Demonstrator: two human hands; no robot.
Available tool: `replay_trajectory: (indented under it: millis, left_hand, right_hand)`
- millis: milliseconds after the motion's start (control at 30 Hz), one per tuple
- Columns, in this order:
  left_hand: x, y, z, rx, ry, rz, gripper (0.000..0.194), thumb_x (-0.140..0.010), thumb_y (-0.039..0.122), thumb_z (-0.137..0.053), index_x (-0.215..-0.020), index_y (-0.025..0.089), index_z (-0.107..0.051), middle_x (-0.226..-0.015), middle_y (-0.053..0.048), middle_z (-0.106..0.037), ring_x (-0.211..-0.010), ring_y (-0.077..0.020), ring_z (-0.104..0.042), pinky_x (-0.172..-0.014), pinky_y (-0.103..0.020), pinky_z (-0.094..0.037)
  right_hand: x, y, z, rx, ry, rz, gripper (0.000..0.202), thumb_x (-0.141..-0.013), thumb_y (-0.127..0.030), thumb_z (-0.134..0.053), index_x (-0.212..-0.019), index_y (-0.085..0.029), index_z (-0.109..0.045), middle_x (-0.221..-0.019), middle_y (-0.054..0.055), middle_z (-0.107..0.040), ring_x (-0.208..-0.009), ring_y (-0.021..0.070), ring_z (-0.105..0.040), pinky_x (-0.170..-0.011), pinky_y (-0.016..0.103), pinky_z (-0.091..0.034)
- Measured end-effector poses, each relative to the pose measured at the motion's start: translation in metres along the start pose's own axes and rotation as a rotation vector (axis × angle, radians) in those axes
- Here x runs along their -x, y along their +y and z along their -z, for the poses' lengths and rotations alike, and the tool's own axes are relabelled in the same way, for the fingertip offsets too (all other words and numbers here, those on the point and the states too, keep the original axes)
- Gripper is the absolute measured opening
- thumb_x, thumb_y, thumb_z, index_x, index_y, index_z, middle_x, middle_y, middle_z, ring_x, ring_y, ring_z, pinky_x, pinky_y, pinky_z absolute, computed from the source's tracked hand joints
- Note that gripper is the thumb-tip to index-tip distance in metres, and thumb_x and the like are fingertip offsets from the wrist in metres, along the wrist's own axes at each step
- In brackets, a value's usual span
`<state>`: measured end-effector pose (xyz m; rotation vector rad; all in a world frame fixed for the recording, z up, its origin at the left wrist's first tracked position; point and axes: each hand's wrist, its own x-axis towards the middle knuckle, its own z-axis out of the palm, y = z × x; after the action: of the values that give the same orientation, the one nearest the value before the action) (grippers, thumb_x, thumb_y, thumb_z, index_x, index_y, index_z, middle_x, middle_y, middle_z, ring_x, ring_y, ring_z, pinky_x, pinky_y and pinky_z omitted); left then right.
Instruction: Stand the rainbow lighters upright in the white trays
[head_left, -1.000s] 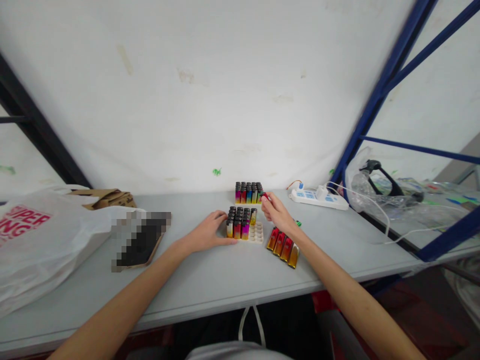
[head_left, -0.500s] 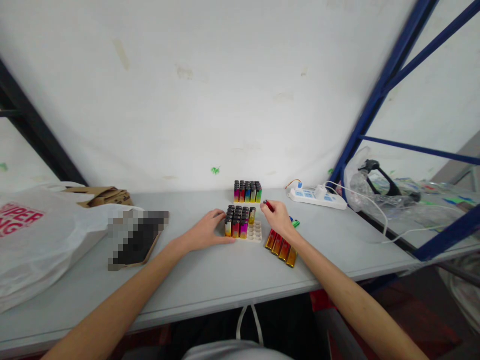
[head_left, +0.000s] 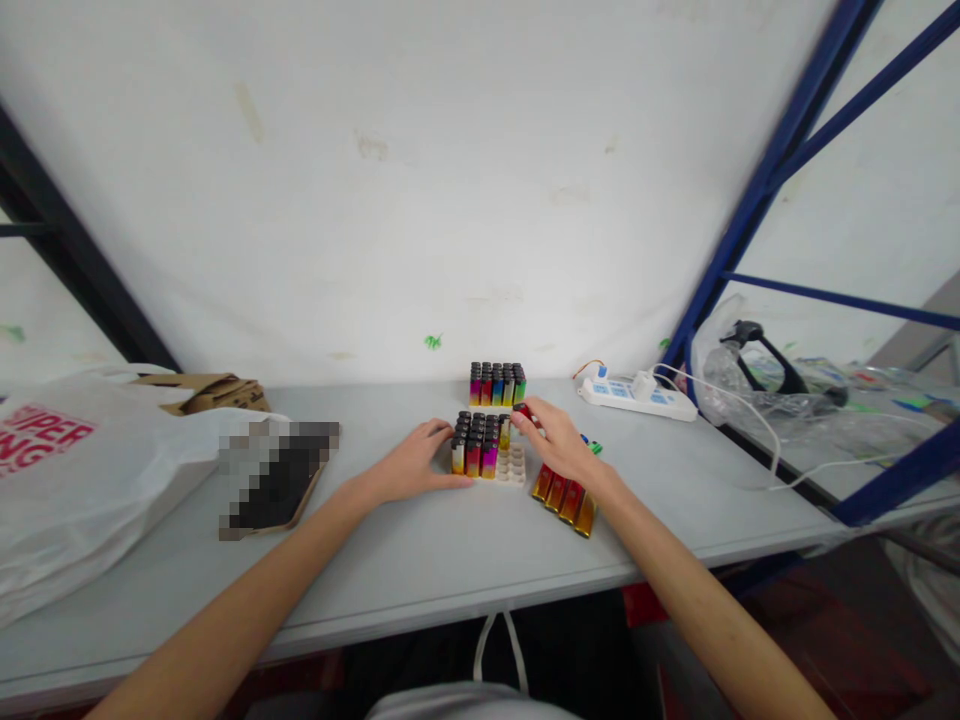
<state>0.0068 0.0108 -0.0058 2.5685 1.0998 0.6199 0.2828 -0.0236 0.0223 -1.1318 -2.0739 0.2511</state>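
My left hand (head_left: pixel 411 463) rests on the table against the left side of a white holder tray (head_left: pixel 513 467) partly filled with upright colourful lighters (head_left: pixel 477 443). My right hand (head_left: pixel 556 444) holds a red lighter (head_left: pixel 523 410) over the tray's far right corner. Several red-orange lighters (head_left: pixel 564 496) lie flat on the table just right of the tray, under my right wrist. A second full block of lighters (head_left: pixel 496 384) stands farther back near the wall.
A white power strip (head_left: pixel 636 393) with a cable lies at the back right. A white plastic bag (head_left: pixel 82 477), a cardboard piece (head_left: pixel 202 392) and a blurred dark flat object (head_left: pixel 274 480) sit at the left. Blue rack posts (head_left: pixel 750 210) stand on the right.
My right hand has moved left and down with the red lighter, from beside the back block to the tray's far right corner. My left hand has stayed by the tray.
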Motion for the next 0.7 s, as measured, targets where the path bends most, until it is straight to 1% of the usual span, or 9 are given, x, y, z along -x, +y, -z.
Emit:
replay_trajectory:
  millis: [33, 100, 167, 233, 367, 500, 600, 667, 700]
  left_hand:
    - [0.0, 0.0, 0.0, 0.001, 0.003, -0.004, 0.081, -0.071, 0.075, -0.072, -0.127, 0.017, -0.063, -0.133, -0.015, -0.06, -0.124, -0.0362, -0.058, -0.113, -0.048, -0.045]
    - [0.0, -0.001, -0.001, -0.002, 0.004, -0.012, 0.079, -0.072, 0.075, -0.072, -0.127, 0.018, -0.063, -0.133, -0.014, -0.06, -0.124, -0.0361, -0.058, -0.112, -0.048, -0.045]
    - [0.0, -0.002, -0.001, -0.009, -0.002, -0.017, 0.079, -0.073, 0.074, -0.072, -0.127, 0.018, -0.063, -0.133, -0.015, -0.06, -0.123, -0.0357, -0.058, -0.112, -0.048, -0.045]
    - [0.0, -0.002, -0.001, -0.015, -0.008, -0.017, 0.079, -0.073, 0.074, -0.072, -0.127, 0.017, -0.063, -0.133, -0.015, -0.06, -0.123, -0.0356, -0.058, -0.112, -0.048, -0.045]
    - [-0.001, -0.002, -0.002, -0.005, -0.002, -0.016, 0.079, -0.072, 0.075, -0.071, -0.126, 0.018, -0.063, -0.132, -0.015, -0.061, -0.122, -0.0356, -0.058, -0.111, -0.048, -0.045]
    - [-0.001, -0.002, -0.002, 0.001, 0.0, -0.011, 0.08, -0.071, 0.075, -0.071, -0.127, 0.019, -0.063, -0.132, -0.015, -0.061, -0.123, -0.0359, -0.058, -0.111, -0.048, -0.044]
    - [-0.001, -0.002, -0.002, 0.0, 0.005, -0.007, 0.081, -0.07, 0.076, -0.072, -0.126, 0.018, -0.064, -0.132, -0.015, -0.061, -0.123, -0.0366, -0.057, -0.111, -0.049, -0.044]
    - [-0.001, -0.002, -0.002, 0.003, 0.004, -0.009, 0.08, -0.07, 0.076, -0.072, -0.126, 0.018, -0.064, -0.132, -0.015, -0.061, -0.123, -0.0364, -0.058, -0.111, -0.049, -0.044]
    - [-0.001, -0.002, -0.002, 0.003, 0.005, -0.01, 0.08, -0.071, 0.076, -0.071, -0.126, 0.018, -0.064, -0.132, -0.015, -0.061, -0.123, -0.0362, -0.058, -0.111, -0.049, -0.044]
  right_hand:
    - [0.0, 0.0, 0.002, 0.053, -0.006, 0.031, 0.034, -0.105, -0.047, -0.037, -0.085, -0.023, -0.049, -0.086, 0.005, -0.06, -0.079, 0.0194, -0.054, -0.075, 0.031, -0.04]
    - [0.001, 0.002, 0.005, 0.113, -0.045, 0.046, 0.037, -0.105, -0.048, -0.039, -0.082, -0.022, -0.05, -0.083, 0.004, -0.06, -0.076, 0.0189, -0.054, -0.073, 0.031, -0.039]
    - [0.002, 0.003, 0.006, 0.105, -0.11, 0.013, 0.039, -0.105, -0.05, -0.039, -0.08, -0.022, -0.051, -0.075, 0.002, -0.06, -0.068, 0.0172, -0.053, -0.067, 0.03, -0.037]
    - [0.002, 0.005, 0.006, 0.079, -0.141, -0.021, 0.041, -0.105, -0.051, -0.041, -0.079, -0.022, -0.052, -0.07, 0.0, -0.061, -0.062, 0.016, -0.052, -0.063, 0.029, -0.035]
    - [0.002, 0.006, 0.003, 0.043, -0.141, -0.054, 0.041, -0.103, -0.053, -0.046, -0.079, -0.021, -0.057, -0.068, 0.001, -0.066, -0.06, 0.0161, -0.057, -0.062, 0.028, -0.038]
    - [0.001, 0.006, -0.002, 0.118, -0.233, -0.052, 0.038, -0.103, -0.049, -0.048, -0.082, -0.021, -0.061, -0.064, 0.002, -0.065, -0.058, 0.0172, -0.058, -0.06, 0.028, -0.037]
    - [-0.001, 0.005, -0.007, 0.251, -0.236, -0.04, 0.034, -0.103, -0.048, -0.05, -0.086, -0.021, -0.063, -0.07, 0.005, -0.067, -0.062, 0.0185, -0.059, -0.06, 0.028, -0.035]
    - [-0.003, 0.006, -0.007, 0.314, -0.223, -0.047, 0.036, -0.101, -0.051, -0.052, -0.084, -0.021, -0.064, -0.071, 0.006, -0.067, -0.062, 0.0186, -0.059, -0.06, 0.029, -0.034]
    - [-0.003, 0.007, -0.005, 0.309, -0.222, -0.05, 0.039, -0.1, -0.053, -0.053, -0.083, -0.021, -0.064, -0.071, 0.006, -0.067, -0.061, 0.018, -0.058, -0.06, 0.028, -0.034]
